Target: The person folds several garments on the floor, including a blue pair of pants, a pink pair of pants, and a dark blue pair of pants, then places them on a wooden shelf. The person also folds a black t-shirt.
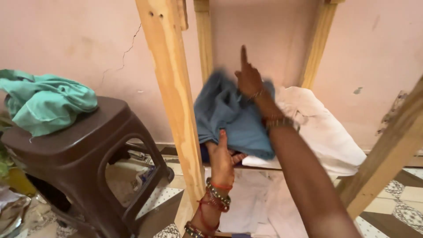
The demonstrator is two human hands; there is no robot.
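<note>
Hanging between both hands, blue cloth (231,119): left hand (222,161) apparently gripping below, right hand (249,79) above.

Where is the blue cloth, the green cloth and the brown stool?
blue cloth (235,119), head view, middle of its folds
green cloth (44,103), head view, middle of the heap
brown stool (83,136), head view, bare seat top

A single head-worn view looks forward and slightly downward from close range at the pale wooden post (174,101) of a frame against a pink plastered wall (75,39). Left of the post stands a dark brown plastic stool (83,145); right of it, the person's arms reach in from below.
</note>
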